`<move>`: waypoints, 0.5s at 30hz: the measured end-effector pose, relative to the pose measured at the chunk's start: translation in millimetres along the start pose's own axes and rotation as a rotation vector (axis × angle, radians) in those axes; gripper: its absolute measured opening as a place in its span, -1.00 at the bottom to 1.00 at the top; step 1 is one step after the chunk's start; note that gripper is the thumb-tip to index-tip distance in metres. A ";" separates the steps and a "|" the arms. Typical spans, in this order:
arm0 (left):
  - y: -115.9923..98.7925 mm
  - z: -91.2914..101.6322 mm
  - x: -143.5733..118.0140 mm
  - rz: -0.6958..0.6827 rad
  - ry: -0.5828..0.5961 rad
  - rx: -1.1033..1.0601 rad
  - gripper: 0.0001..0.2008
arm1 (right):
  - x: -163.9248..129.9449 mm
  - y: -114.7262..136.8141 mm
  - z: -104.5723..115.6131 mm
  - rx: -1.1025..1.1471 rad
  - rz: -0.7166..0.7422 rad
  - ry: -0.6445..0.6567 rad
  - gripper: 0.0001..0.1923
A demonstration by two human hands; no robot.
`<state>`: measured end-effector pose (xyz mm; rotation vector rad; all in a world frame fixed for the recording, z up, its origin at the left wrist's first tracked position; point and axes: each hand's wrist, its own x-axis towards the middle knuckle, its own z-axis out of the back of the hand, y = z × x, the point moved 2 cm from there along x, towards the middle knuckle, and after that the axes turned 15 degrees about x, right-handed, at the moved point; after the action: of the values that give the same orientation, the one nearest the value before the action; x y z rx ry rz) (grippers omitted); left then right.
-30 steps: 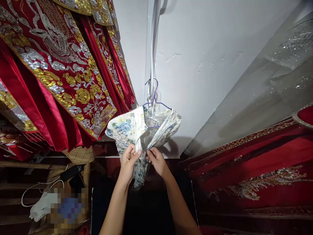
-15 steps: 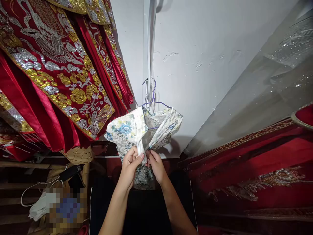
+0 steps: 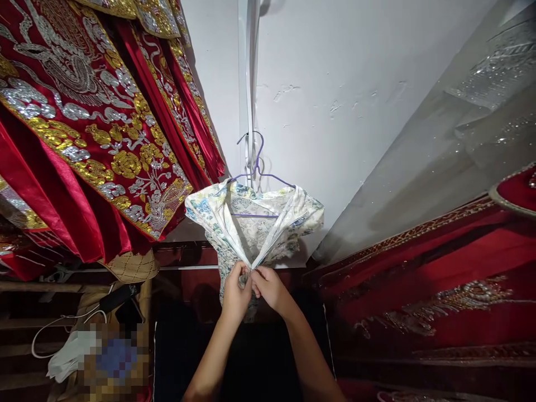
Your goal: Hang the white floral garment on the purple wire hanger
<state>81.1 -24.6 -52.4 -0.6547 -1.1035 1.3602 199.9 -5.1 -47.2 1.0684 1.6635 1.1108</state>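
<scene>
A white garment with blue and yellow flowers [image 3: 255,223] hangs on a thin purple wire hanger [image 3: 256,167] against the white wall. My left hand [image 3: 235,296] and my right hand [image 3: 270,289] are side by side just below its open neckline. Both pinch the two front edges of the floral garment together at one spot. The lower part of the garment is hidden behind my hands.
Red robes with gold and silver embroidery [image 3: 92,128] hang close on the left. More red embroidered cloth [image 3: 439,279] lies at the right under a clear plastic cover [image 3: 473,128]. A white cable [image 3: 50,329] and clutter sit on shelves at lower left.
The garment's front has been pulled open wider and its two edges drawn together. Both hands moved slightly right and down, closing on one spot.
</scene>
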 end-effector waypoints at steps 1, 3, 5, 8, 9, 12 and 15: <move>0.3 -2.1 -0.1 -0.007 -0.015 0.009 -0.94 | -1.0 -0.7 1.3 -0.012 -0.013 0.001 -0.73; -0.9 -3.9 2.2 -0.033 -0.021 0.018 -0.90 | -1.1 5.1 4.4 0.008 -0.023 -0.025 -0.73; -2.7 -4.8 6.2 -0.062 0.006 0.020 -0.86 | 3.1 25.9 7.7 0.049 0.015 -0.068 -0.74; -4.5 -8.0 11.1 -0.106 0.048 0.042 -0.84 | 19.6 87.0 8.6 0.052 0.174 -0.109 -0.76; -5.0 -9.6 11.9 -0.126 0.060 0.054 -0.83 | 26.7 111.5 7.6 0.053 0.225 -0.150 -0.78; -7.3 -13.8 12.3 -0.189 0.098 0.100 -0.80 | 45.0 175.8 -3.5 0.106 0.348 -0.162 -0.83; -14.3 -10.5 14.9 -0.231 0.148 0.168 -0.83 | 48.5 203.5 -17.8 0.114 0.426 -0.141 -0.82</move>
<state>94.6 -10.2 -40.3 -0.4813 -0.9053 1.1712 208.7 85.7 141.8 1.5894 1.4374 1.1806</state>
